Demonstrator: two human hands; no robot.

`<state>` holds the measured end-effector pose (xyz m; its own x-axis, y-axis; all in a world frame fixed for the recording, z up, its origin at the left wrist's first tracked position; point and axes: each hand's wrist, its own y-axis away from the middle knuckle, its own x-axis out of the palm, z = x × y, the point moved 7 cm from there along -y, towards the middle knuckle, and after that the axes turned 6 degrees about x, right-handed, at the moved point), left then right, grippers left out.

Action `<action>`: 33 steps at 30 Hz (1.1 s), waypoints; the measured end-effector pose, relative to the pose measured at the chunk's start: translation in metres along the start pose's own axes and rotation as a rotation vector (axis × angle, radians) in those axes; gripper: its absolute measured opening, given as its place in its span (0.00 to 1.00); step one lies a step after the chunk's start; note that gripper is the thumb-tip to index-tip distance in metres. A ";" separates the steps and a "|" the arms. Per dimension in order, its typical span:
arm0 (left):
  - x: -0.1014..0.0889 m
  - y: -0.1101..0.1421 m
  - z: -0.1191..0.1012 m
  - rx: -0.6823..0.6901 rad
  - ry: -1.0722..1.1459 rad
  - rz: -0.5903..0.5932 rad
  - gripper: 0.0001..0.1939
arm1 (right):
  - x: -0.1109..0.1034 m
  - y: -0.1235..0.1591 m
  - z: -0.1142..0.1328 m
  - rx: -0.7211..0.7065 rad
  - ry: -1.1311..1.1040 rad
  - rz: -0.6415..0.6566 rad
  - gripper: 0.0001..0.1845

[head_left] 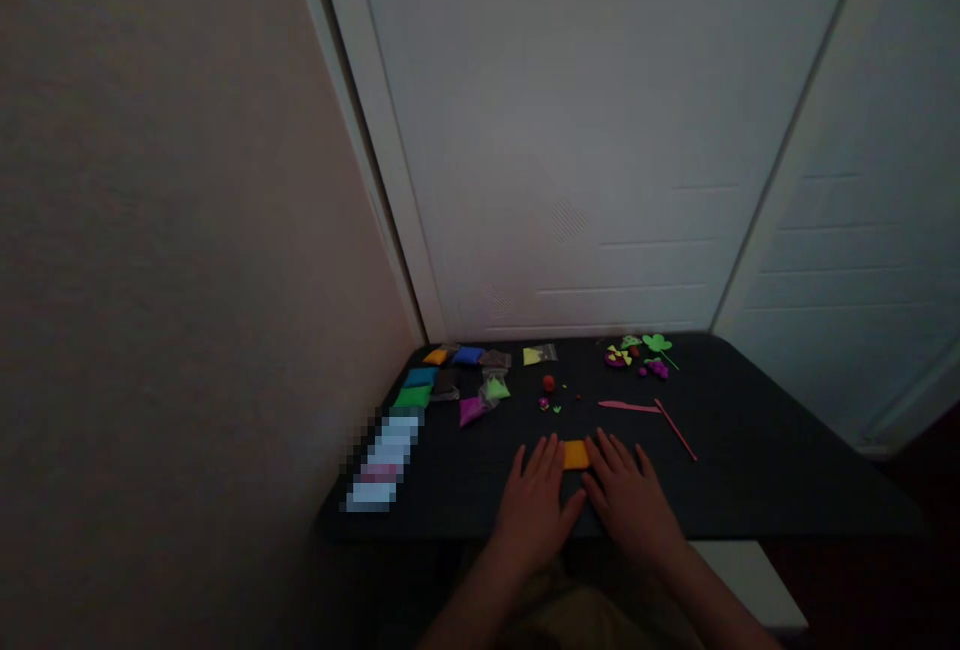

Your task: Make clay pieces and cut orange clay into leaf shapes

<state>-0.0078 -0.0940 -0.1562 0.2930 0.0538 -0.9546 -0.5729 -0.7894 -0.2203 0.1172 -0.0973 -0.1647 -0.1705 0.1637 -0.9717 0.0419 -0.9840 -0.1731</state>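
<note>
An orange packet of clay (576, 454) lies flat on the dark table (765, 470) near its front edge. My left hand (534, 500) lies flat with fingers stretched out, its fingertips touching the packet's left edge. My right hand (628, 492) lies flat as well, fingers spread, its fingertips at the packet's right edge. Neither hand grips anything.
Several coloured clay packets (450, 380) lie at the table's back left, beside a blurred card (384, 465). Small clay shapes (637, 354) sit at the back right, red and purple bits (549, 392) in the middle. Two pink sticks (660, 418) lie right of centre. Walls stand close behind.
</note>
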 end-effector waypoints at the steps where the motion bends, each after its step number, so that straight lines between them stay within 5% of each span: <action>1: 0.000 0.002 0.001 -0.018 -0.016 -0.003 0.34 | 0.000 0.000 0.000 0.001 -0.003 0.003 0.30; 20: -0.005 0.006 -0.002 -0.028 -0.151 -0.036 0.28 | -0.007 0.009 0.023 -0.171 -0.034 -0.013 0.26; 33: -0.003 0.001 -0.008 -0.044 -0.161 -0.054 0.25 | -0.004 0.007 0.021 -0.090 0.027 -0.030 0.25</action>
<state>-0.0029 -0.0996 -0.1515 0.1941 0.1912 -0.9622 -0.5244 -0.8087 -0.2665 0.0978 -0.1062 -0.1586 -0.1460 0.1963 -0.9696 0.1260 -0.9684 -0.2151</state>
